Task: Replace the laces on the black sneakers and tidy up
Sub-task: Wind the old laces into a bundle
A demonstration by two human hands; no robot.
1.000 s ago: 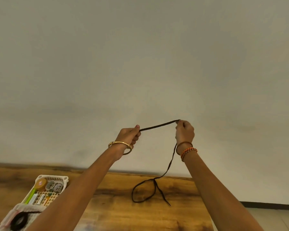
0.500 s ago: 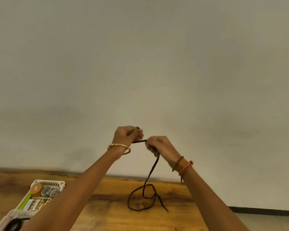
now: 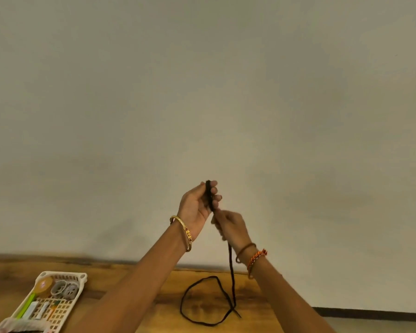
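A folded bundle of the black lace (image 3: pixel 231 272) is gripped upright in the curled left hand (image 3: pixel 197 204). Just below, the strand is pinched by the right hand (image 3: pixel 232 228), and its remainder is trailed down into a loop on the wooden table (image 3: pixel 166 316).

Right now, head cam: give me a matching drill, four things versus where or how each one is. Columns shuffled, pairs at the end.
Things:
1. left hand
2. right hand
3. black lace
4. basket

States:
A. on the table at far left, holding small items
B. raised, gripping a folded bundle of lace
C. lower, pinching the lace just below the bundle
D. hangs down to a loose loop lying on the table

Pairs: 1-B, 2-C, 3-D, 4-A
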